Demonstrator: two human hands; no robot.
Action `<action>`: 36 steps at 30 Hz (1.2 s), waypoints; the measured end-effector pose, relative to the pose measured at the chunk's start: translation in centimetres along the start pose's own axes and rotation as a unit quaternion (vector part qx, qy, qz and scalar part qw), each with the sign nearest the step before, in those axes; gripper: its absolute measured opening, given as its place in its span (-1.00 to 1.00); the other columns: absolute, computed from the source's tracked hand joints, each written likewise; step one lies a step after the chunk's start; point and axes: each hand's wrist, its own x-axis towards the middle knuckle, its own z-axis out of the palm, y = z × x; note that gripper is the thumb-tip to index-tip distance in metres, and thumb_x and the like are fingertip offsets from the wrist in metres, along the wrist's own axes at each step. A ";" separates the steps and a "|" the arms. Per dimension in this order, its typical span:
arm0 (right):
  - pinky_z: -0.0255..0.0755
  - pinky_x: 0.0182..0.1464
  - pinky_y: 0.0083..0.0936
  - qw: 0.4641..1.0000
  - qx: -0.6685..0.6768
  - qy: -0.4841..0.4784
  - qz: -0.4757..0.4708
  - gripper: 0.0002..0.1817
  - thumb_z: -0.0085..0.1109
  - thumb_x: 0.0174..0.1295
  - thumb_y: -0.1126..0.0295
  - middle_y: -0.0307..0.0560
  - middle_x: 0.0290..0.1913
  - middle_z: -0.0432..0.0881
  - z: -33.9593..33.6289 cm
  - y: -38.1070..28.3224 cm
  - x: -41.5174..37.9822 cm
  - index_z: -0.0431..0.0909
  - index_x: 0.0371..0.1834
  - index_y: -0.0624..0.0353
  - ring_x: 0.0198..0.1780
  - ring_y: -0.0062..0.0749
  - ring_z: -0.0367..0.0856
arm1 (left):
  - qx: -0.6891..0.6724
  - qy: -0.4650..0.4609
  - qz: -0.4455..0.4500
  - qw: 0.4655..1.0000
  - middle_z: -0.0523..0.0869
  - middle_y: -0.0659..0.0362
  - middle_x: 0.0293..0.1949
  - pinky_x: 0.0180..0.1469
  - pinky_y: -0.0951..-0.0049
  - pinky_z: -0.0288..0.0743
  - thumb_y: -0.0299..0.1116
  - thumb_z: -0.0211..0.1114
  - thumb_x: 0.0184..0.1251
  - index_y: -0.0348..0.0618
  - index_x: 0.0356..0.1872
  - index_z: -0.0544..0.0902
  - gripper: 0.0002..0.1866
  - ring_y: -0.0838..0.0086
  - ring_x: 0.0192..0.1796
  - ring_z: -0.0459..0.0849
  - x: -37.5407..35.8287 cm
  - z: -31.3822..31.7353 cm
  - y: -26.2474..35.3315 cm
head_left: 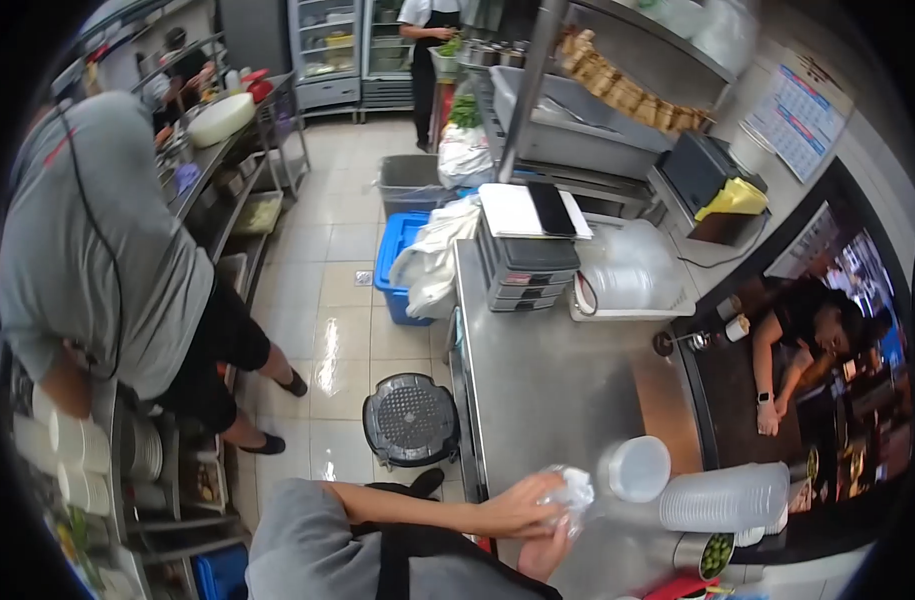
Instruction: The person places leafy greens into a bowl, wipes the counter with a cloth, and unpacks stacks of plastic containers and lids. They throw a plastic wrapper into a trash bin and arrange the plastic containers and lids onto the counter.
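Observation:
My left hand (522, 507) has its fingers closed around a crumpled clear plastic bag (575, 492) with something whitish in it. Just below, my right hand (545, 550) grips the lower side of the same bag. The contents are too small to make out. Both hands are over the near edge of the steel counter (537, 390). To the right of them stands a round translucent tub (639, 469), and beyond it lies a stack of clear plastic containers (727, 497). A metal container of green limes (717, 555) is close by.
A black step stool (411, 420) stands on the floor beside the counter. Small drawers (527, 275) carry papers and a dark phone (550, 208). A co-worker in grey (127, 250) stands at the left shelves. Another person (797, 340) leans at the pass-through window.

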 end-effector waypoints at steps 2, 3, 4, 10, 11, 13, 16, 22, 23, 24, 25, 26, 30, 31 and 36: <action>0.22 0.23 -0.30 0.999 0.030 0.016 -0.021 -0.49 -0.20 0.34 0.09 -0.02 0.21 0.30 2.2 0.5 2.6 0.17 0.26 0.14 0.20 -0.23 0.32 | 0.069 0.090 -0.087 0.990 0.14 -0.19 0.23 0.26 0.06 0.14 -0.19 0.25 0.14 -0.04 0.20 0.31 -0.42 -0.08 0.28 0.16 0.5 -1.2 0.8; 0.18 0.24 -0.30 0.994 0.103 -0.033 0.018 -0.48 -0.24 0.35 0.09 -0.02 0.22 0.28 3.6 1.4 3.1 0.13 0.27 0.15 0.22 -0.23 0.29 | -0.021 0.085 -0.147 0.985 0.05 -0.18 0.28 0.29 0.03 0.08 -0.21 0.28 0.12 -0.01 0.22 0.30 -0.39 -0.09 0.31 0.12 0.5 -2.2 1.7; 0.14 0.26 -0.29 0.980 0.174 -0.079 0.055 -0.48 -0.28 0.37 0.10 -0.02 0.23 0.27 5.0 2.2 3.3 0.10 0.29 0.17 0.25 -0.23 0.26 | -0.021 0.109 -0.122 0.986 0.05 -0.18 0.28 0.30 0.03 0.07 -0.24 0.29 0.10 -0.01 0.21 0.31 -0.39 -0.10 0.31 0.12 0.5 -3.3 1.4; 0.08 0.30 -0.31 0.979 0.086 -0.169 0.072 -0.45 -0.38 0.39 0.04 -0.05 0.24 0.26 10.1 3.2 2.6 0.09 0.29 0.19 0.30 -0.30 0.18 | 0.096 0.241 0.024 0.966 0.49 -0.04 -0.08 -0.03 0.23 0.37 -0.46 0.26 0.03 -0.24 -0.35 0.53 -0.84 0.09 0.00 0.44 3.5 -10.0 -1.8; 0.10 0.29 -0.30 0.981 0.054 -0.180 0.051 -0.44 -0.36 0.39 0.02 -0.06 0.23 0.27 10.1 3.0 3.0 0.09 0.29 0.19 0.29 -0.32 0.19 | 0.107 0.264 0.024 0.958 0.50 -0.02 -0.23 -0.15 0.25 0.36 -0.49 0.25 0.03 -0.26 -0.44 0.50 -0.89 0.13 -0.15 0.46 3.4 -10.5 -2.6; 0.12 0.28 -0.37 0.978 -0.053 -0.196 0.041 -0.48 -0.21 0.38 0.16 -0.05 0.24 0.26 8.2 5.5 4.8 0.08 0.29 0.25 0.27 -0.38 0.21 | 0.114 0.264 0.021 0.957 0.48 0.02 -0.45 -0.36 0.28 0.32 -0.53 0.21 0.04 -0.29 -0.56 0.45 -0.89 0.17 -0.37 0.45 4.1 -11.3 -3.9; 0.37 -0.08 -0.59 0.966 -0.174 -0.177 -0.078 -0.66 0.05 0.26 0.35 -0.15 -0.19 0.50 10.2 3.5 7.2 0.39 0.04 0.29 -0.17 -0.60 0.43 | 0.032 0.227 -0.045 0.972 0.37 0.08 -0.65 -0.53 0.35 0.20 -0.55 0.11 0.15 -0.31 -0.67 0.37 -0.78 0.30 -0.58 0.35 4.9 -12.9 -5.5; 0.37 -0.35 -0.44 0.868 -0.399 -0.291 -0.048 -0.67 0.02 0.28 0.23 -0.09 -0.50 0.57 13.5 2.0 14.0 0.57 -0.42 0.32 -0.41 -0.47 0.52 | -0.264 -0.014 -0.223 0.938 0.37 0.34 -0.69 -0.59 0.58 0.11 -0.30 0.04 0.35 -0.18 -0.70 0.34 -0.62 0.73 -0.61 0.25 6.7 -19.4 -8.3; 0.35 -0.38 -0.45 0.860 -0.378 -0.342 -0.039 -0.65 0.02 0.27 0.21 -0.08 -0.51 0.56 14.4 1.7 15.0 0.56 -0.44 0.32 -0.43 -0.46 0.51 | -0.325 -0.006 -0.247 0.913 0.38 0.35 -0.68 -0.59 0.60 0.13 -0.26 0.05 0.35 -0.16 -0.68 0.36 -0.62 0.74 -0.61 0.27 6.9 -20.4 -9.7; 0.33 -0.41 -0.45 0.848 -0.355 -0.392 -0.029 -0.64 0.02 0.27 0.20 -0.07 -0.52 0.55 15.5 1.4 15.9 0.55 -0.47 0.32 -0.46 -0.45 0.50 | -0.383 0.002 -0.271 0.883 0.40 0.36 -0.67 -0.59 0.62 0.14 -0.22 0.06 0.36 -0.14 -0.67 0.38 -0.62 0.75 -0.61 0.29 7.2 -21.3 -10.8; 0.34 -0.40 -0.50 0.849 -0.326 -0.385 -0.161 -0.73 0.15 0.19 0.30 -0.07 -0.51 0.54 16.6 2.1 16.4 0.52 -0.50 0.32 -0.46 -0.38 0.51 | -0.431 0.059 -0.314 0.844 0.45 0.33 -0.65 -0.58 0.63 0.23 -0.13 0.07 0.35 -0.11 -0.57 0.44 -0.66 0.71 -0.62 0.37 7.9 -21.7 -11.9; 0.35 -0.39 -0.49 0.857 -0.313 -0.321 -0.253 -0.77 0.18 0.15 0.36 -0.07 -0.52 0.54 18.1 2.6 16.6 0.51 -0.53 0.31 -0.47 -0.36 0.50 | -0.504 0.114 -0.340 0.786 0.50 0.29 -0.59 -0.52 0.58 0.36 -0.08 0.05 0.35 -0.12 -0.50 0.46 -0.66 0.63 -0.59 0.46 9.0 -22.3 -13.0; 0.39 -0.20 -0.44 0.803 -0.288 -0.081 -0.516 -0.76 0.34 -0.07 0.57 -0.06 -0.34 0.52 21.8 3.1 17.8 0.49 -0.34 0.29 -0.27 -0.31 0.49 | -0.572 0.186 -0.365 0.711 0.51 0.25 -0.54 -0.40 0.48 0.49 -0.04 0.00 0.36 -0.12 -0.43 0.45 -0.64 0.51 -0.50 0.55 14.8 -22.6 -12.0; 0.38 -0.15 -0.42 0.797 -0.286 -0.014 -0.531 -0.71 0.37 -0.10 0.54 -0.07 -0.28 0.51 22.0 2.9 18.5 0.49 -0.29 0.27 -0.16 -0.29 0.46 | -0.563 0.183 -0.350 0.726 0.51 0.24 -0.53 -0.38 0.46 0.50 -0.03 -0.01 0.36 -0.12 -0.42 0.45 -0.64 0.49 -0.48 0.56 15.5 -22.5 -11.7; 0.34 0.03 -0.43 0.911 -0.274 0.005 -0.309 -0.42 0.34 -0.07 0.52 -0.09 -0.13 0.42 20.3 0.1 19.2 0.34 0.08 0.21 0.08 -0.28 0.33 | -0.511 0.134 -0.266 0.807 0.47 0.24 -0.46 -0.34 0.52 0.44 0.05 -0.06 0.37 -0.12 -0.40 0.39 -0.60 0.57 -0.40 0.50 16.3 -20.9 -13.9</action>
